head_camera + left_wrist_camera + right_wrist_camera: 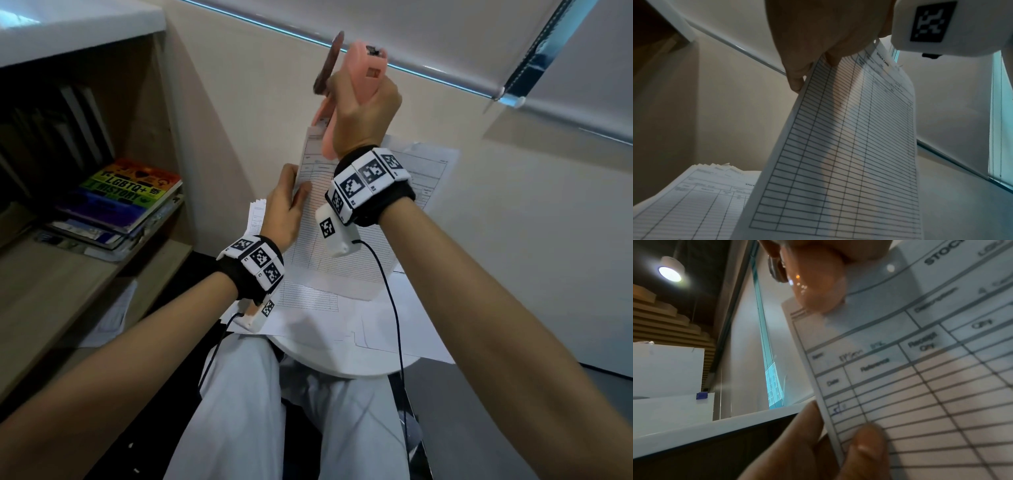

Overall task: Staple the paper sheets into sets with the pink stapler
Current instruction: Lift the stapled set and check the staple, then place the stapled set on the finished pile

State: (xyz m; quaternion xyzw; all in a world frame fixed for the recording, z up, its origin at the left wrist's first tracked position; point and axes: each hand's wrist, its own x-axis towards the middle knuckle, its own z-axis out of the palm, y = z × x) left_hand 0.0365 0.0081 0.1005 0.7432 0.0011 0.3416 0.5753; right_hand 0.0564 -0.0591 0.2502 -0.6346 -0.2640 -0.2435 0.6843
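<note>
My right hand grips the pink stapler, raised above the table. Its nose sits over the top left corner of a set of printed stock-card sheets. My left hand pinches the left edge of that set and holds it up at a tilt. In the right wrist view the stapler covers the sheet's corner, with the left thumb on the edge below. The left wrist view shows the held sheets from beneath and my left hand on their edge.
More sheets lie spread on the round white table, with a fanned pile on its left side, also visible as the pile. A wooden shelf with stacked books stands left. Wall and window blind are behind.
</note>
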